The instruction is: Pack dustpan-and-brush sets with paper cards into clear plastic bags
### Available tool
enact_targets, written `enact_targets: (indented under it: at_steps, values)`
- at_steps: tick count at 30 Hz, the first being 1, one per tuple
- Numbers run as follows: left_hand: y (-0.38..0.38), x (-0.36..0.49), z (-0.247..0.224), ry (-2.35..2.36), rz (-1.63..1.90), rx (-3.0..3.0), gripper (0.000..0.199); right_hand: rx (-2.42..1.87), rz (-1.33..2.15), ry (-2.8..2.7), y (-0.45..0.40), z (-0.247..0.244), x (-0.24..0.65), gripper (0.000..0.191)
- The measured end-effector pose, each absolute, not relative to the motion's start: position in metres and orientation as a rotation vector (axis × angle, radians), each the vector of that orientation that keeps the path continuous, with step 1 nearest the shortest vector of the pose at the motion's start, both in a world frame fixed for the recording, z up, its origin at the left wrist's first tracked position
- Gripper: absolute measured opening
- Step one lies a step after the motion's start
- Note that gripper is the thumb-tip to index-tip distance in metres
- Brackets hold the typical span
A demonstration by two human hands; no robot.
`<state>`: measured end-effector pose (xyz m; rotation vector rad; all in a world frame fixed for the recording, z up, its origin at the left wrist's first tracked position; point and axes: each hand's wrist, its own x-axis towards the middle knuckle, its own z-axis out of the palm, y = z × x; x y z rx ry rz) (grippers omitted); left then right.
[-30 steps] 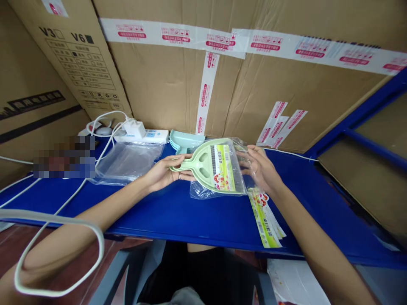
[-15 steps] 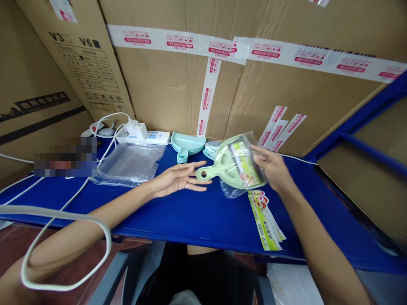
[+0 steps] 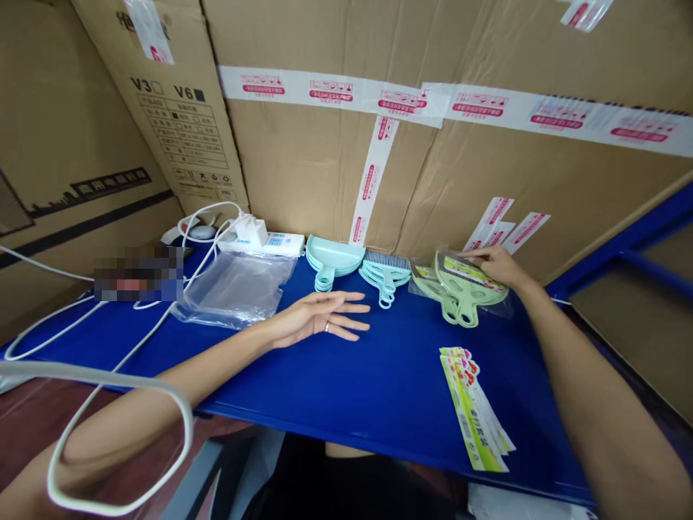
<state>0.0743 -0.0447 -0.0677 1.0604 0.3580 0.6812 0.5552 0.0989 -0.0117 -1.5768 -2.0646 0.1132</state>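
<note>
My right hand [image 3: 495,266] grips the far right edge of a bagged light-green dustpan [image 3: 470,289] with a printed card inside. This dustpan lies partly over another bagged green dustpan [image 3: 433,289] at the back right. Over the table's middle, my left hand [image 3: 317,318] is open and empty, fingers spread, with a ring on one finger. Beyond it are a stack of pale-blue dustpans [image 3: 334,258] and several pale-blue hand brushes [image 3: 385,274] with grey bristles. A fan of printed cards [image 3: 475,412] rests nearer me on the right.
Clear plastic bags [image 3: 238,289] lie on the blue table [image 3: 346,397] to the left. Behind them is a white power strip [image 3: 284,244] with plugs and cables. A white cable [image 3: 187,433] loops over my left forearm. Large cardboard boxes [image 3: 308,166] wall the back.
My right hand has carried the bagged green dustpan right and back, onto another one. My left hand stays open, now apart from the dustpan's handle. The view has shifted slightly.
</note>
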Motion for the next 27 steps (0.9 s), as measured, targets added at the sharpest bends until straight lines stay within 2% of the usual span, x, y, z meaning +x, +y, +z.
enact_targets:
  at_steps: [6,10,12,15,18,21,27]
  values:
    - [-0.044,0.074,-0.069,0.388,0.675,1.076,0.045,-1.767,0.024,-2.114,0.109,-0.031,0.513,0.026]
    - [-0.044,0.074,-0.067,0.376,0.690,1.095,0.044,-1.851,-0.412,-2.074,0.068,-0.014,0.492,0.035]
    - [-0.045,0.074,-0.065,0.366,0.698,1.105,0.043,-1.910,-0.521,-2.052,0.035,-0.006,0.486,0.040]
    - [-0.047,0.074,-0.064,0.354,0.685,1.121,0.042,-1.888,-0.447,-2.219,-0.012,-0.006,0.482,0.046]
    - [-0.049,0.076,-0.065,0.348,0.664,1.131,0.042,-1.692,-0.367,-2.387,-0.039,-0.022,0.481,0.041]
    - [-0.049,0.077,-0.067,0.344,0.662,1.136,0.042,-1.635,-0.362,-2.411,-0.044,-0.040,0.480,0.034]
    - [-0.048,0.075,-0.065,0.346,0.675,1.161,0.043,-1.581,-0.301,-2.386,-0.039,-0.053,0.478,0.033]
